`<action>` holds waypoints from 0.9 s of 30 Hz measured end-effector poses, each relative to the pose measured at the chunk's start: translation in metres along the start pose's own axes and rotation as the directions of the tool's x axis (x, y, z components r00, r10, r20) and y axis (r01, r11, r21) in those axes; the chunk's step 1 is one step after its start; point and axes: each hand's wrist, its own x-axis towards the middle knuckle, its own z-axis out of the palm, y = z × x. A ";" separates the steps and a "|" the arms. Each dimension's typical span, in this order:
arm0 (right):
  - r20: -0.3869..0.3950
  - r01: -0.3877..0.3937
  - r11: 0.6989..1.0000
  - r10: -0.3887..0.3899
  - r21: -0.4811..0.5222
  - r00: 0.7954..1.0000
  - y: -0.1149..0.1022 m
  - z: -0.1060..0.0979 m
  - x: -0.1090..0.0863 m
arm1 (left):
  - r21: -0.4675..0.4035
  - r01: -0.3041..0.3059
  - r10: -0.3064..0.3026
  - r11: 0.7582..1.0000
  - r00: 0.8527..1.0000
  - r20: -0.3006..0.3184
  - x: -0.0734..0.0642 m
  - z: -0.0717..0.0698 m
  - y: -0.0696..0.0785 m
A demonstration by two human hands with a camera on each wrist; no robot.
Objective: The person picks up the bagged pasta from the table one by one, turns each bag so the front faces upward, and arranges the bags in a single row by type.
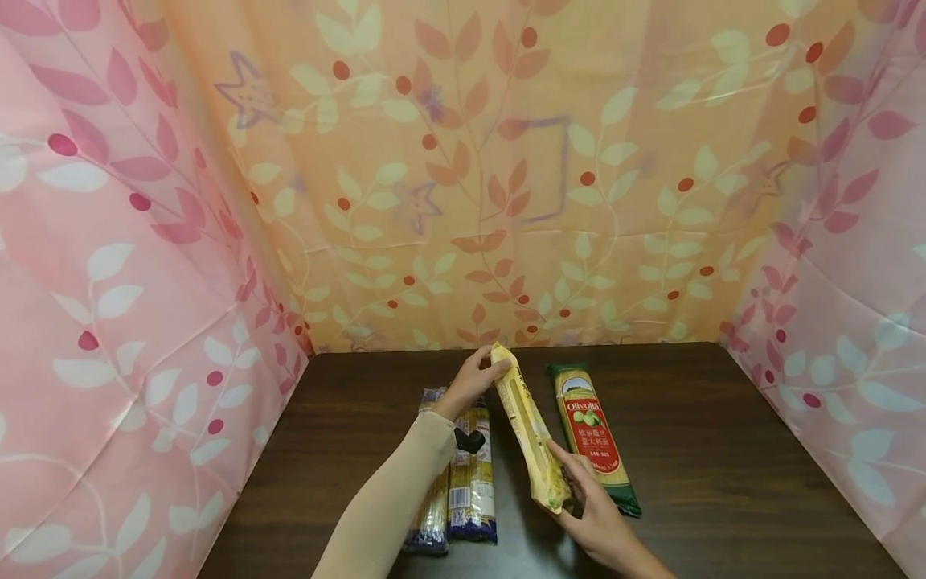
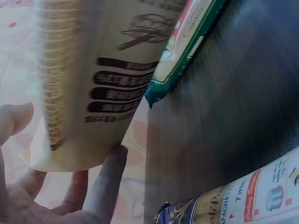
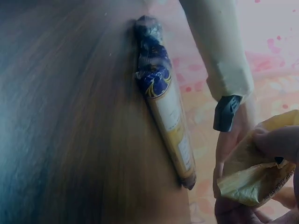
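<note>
A long yellow pack of dried noodles (image 1: 526, 418) is held aslant above the table between both hands. My left hand (image 1: 473, 379) grips its far end, with the thumb on one side and fingers on the other in the left wrist view. Around the near end, my right hand (image 1: 589, 507) holds the pack, and the crumpled wrapper end (image 3: 252, 184) shows beside the thumb in the right wrist view. Dark printed labels (image 2: 117, 86) run along the pack's pale side. A green-ended, red-labelled pasta pack (image 1: 589, 434) lies just right of it.
Two spaghetti packs with blue ends lie side by side under the left forearm, the right one (image 1: 472, 490) partly covering no label and the left one (image 1: 432, 515) partly hidden by the sleeve. The dark wooden table (image 1: 723, 482) meets patterned curtains (image 1: 463, 201) behind and at both sides.
</note>
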 end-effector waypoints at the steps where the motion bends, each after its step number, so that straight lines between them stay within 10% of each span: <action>1: 0.010 0.030 0.999 -0.030 -0.014 1.000 0.000 -0.001 -0.001 | 0.002 0.009 -0.009 1.000 1.000 -0.002 0.000 -0.001 0.000; 7: 0.017 0.139 0.974 -0.138 -0.181 0.990 0.004 -0.004 -0.003 | 0.004 0.027 -0.027 1.000 0.999 -0.025 0.001 0.000 0.001; 16: 0.001 0.081 0.940 -0.085 -0.331 0.996 -0.002 -0.003 -0.003 | 0.050 0.057 -0.050 0.997 0.991 -0.124 -0.005 0.006 0.007; 22: 0.036 -0.066 0.975 0.076 -0.214 0.996 -0.008 -0.006 0.001 | 0.062 0.062 -0.054 0.996 0.991 -0.119 -0.006 0.008 0.008; 27: 0.131 -0.252 0.964 0.262 -0.088 0.956 -0.011 -0.016 0.006 | 0.047 0.086 -0.080 0.995 0.990 -0.115 -0.006 0.009 0.006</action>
